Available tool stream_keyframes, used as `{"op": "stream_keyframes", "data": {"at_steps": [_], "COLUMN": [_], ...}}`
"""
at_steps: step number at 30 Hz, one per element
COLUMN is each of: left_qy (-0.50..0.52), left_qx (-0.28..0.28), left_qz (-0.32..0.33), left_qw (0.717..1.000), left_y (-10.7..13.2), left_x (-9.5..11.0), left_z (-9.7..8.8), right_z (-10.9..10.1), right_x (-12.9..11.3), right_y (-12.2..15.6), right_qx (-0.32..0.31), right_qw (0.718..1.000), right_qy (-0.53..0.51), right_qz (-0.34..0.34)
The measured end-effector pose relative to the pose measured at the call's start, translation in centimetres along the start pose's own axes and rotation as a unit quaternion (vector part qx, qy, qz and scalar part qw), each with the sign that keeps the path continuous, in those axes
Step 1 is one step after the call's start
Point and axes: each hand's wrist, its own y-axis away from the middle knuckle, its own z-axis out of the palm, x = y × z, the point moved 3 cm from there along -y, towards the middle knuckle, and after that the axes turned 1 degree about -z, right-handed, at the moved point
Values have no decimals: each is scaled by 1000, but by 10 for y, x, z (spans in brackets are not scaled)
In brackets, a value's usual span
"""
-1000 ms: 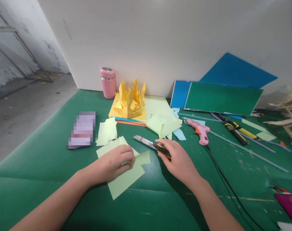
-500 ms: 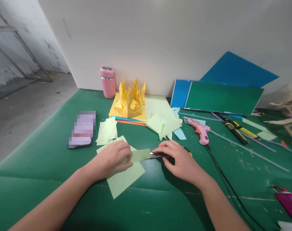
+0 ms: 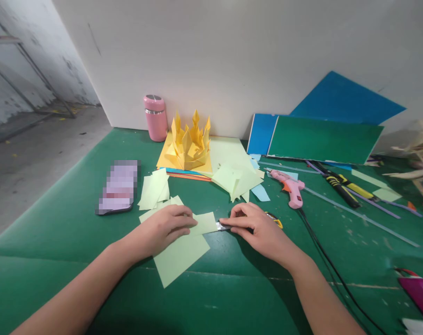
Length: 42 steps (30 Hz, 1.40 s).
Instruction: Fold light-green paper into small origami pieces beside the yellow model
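Note:
My left hand (image 3: 165,227) rests fingers-down on a folded pale green sheet of paper (image 3: 183,253) that lies on the green mat (image 3: 57,218). My right hand (image 3: 258,229) grips a yellow and black utility knife (image 3: 228,225); its blade tip pokes out leftward and meets the right edge of the paper's folded flap (image 3: 204,223). Most of the knife's handle is hidden under my fingers.
Loose green paper pieces (image 3: 154,190) and a phone (image 3: 117,187) lie to the left. Behind are a yellow folded paper crown (image 3: 190,145) on coloured sheets, a pink flask (image 3: 156,118), a pink glue gun (image 3: 291,188) with its cable, a second knife (image 3: 339,186), and blue and green boards (image 3: 319,138).
My right hand picked up the knife, turned it and brought its blade left to the folded paper's edge. My left hand stayed on the paper, fingers flattening slightly.

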Motion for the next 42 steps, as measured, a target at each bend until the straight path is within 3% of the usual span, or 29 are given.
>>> {"op": "stream_keyframes", "data": {"at_steps": [11, 20, 35, 42], "left_qy": [-1, 15, 20, 22], "left_qx": [-20, -19, -26, -28], "left_qz": [-29, -37, -38, -20], "left_qw": [999, 999, 999, 999], "left_y": [-1, 1, 1, 4], "left_x": [0, -4, -4, -3], "left_z": [4, 6, 6, 5], "right_z": [-2, -5, -1, 1], "right_x": [1, 8, -1, -5], "right_y": [1, 7, 5, 4], "right_qx": [-10, -55, -68, -43], "right_qw": [999, 997, 996, 998], "right_qy": [-32, -51, -52, -49], "right_qz": [-28, 0, -10, -26]}}
